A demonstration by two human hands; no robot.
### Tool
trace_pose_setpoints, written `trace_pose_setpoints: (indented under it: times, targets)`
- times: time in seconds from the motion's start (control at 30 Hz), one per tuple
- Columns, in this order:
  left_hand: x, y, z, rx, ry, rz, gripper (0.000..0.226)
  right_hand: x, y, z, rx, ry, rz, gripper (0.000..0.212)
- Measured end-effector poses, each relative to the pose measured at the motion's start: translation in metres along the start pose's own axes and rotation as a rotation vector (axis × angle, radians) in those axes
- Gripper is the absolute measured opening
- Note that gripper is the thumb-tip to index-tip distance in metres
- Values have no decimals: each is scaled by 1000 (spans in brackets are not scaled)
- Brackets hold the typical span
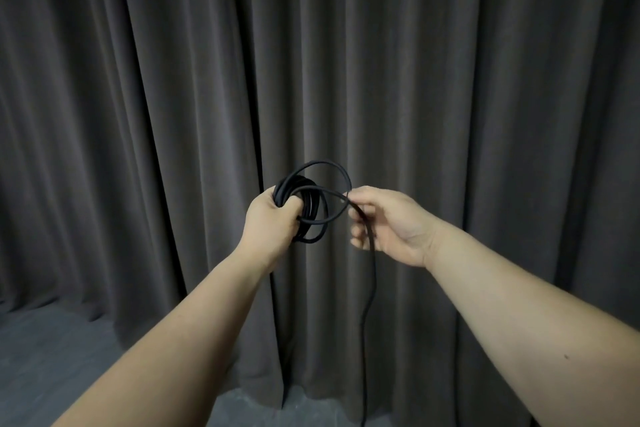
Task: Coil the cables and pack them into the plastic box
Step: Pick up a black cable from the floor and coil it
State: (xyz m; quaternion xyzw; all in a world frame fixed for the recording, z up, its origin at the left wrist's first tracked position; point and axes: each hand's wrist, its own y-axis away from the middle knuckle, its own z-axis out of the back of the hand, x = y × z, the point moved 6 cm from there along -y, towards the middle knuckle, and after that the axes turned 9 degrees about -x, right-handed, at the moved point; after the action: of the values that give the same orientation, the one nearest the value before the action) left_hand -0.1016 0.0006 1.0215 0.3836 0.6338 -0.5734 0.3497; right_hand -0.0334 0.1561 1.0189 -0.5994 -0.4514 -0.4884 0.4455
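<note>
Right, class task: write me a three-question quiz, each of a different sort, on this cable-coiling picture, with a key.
1. True or false: the left hand grips the coiled black cable.
2. What does the right hand pinch? A) a plug B) the cable's loose run C) the curtain
3. Fill in: the loose run hangs down towards the ____.

Key: 1 true; 2 B; 3 floor.

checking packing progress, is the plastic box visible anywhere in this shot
No, only the black cable, the left hand, the right hand and a grey curtain show.
</note>
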Motion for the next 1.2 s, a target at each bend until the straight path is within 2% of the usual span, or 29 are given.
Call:
trace_pose_setpoints:
  times: [0.1,0.23,0.43,0.57,0.7,0.9,1.0,1.07,1.2]
  targets:
    - [2,0,-1,45,-35,-25,22,3,-9,1,-126,54,61,24]
    - [6,1,1,88,-15,-12,27,7,-19,6,-279,120,217,19]
    - [16,3,-7,156,245,132,29,-7,-21,6,-358,61,320,21]
    - [28,6,-15,214,437,255,30,-12,-18,12,-436,270,455,20]
    - [40,13,-22,142,555,383,32,-23,-17,17,-482,391,507,20]
    - [55,30,-37,10,502,466,38,-38,-6,37,-567,615,594,13]
    - [65,39,-47,-4,430,444,38,-38,9,37,-590,786,888,7]
    - [74,46,-56,0,398,433,40,-41,18,34,-590,898,1039,10]
    - [87,61,-79,59,342,425,43,-48,17,53,-618,957,1037,16]
